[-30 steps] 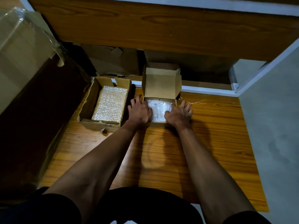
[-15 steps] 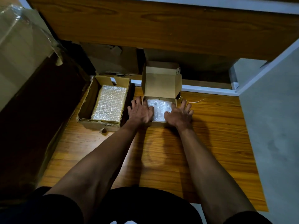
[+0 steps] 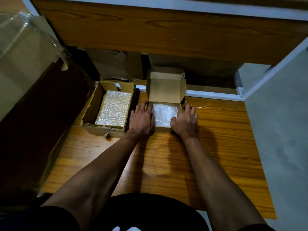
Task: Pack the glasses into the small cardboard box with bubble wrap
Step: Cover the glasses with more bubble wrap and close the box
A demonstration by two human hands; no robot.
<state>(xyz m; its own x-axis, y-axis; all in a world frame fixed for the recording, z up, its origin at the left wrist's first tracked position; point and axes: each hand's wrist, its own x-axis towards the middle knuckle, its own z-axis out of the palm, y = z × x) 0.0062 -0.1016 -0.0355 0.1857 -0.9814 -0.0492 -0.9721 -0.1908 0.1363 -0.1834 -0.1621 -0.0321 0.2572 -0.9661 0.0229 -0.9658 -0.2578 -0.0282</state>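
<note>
A small cardboard box (image 3: 166, 90) stands on the wooden floor with its lid flipped up toward the back. Bubble wrap (image 3: 164, 114) fills its inside, and the glasses cannot be seen under it. My left hand (image 3: 141, 118) lies flat over the box's left edge, fingers straight and pointing away from me. My right hand (image 3: 185, 120) lies over the right edge with fingers spread, its thumb by the wrap.
To the left stands a larger open carton (image 3: 90, 112) holding a stack of bubble wrap sheets (image 3: 113, 110). A big taped box (image 3: 21, 52) rises at far left. A wooden panel (image 3: 166, 30) overhangs the back, with more cardboard beneath. Grey floor lies at right.
Both hands have stayed on the small box's sides; the fingers shifted only slightly, with the left fingers now reaching the box's far left corner.
</note>
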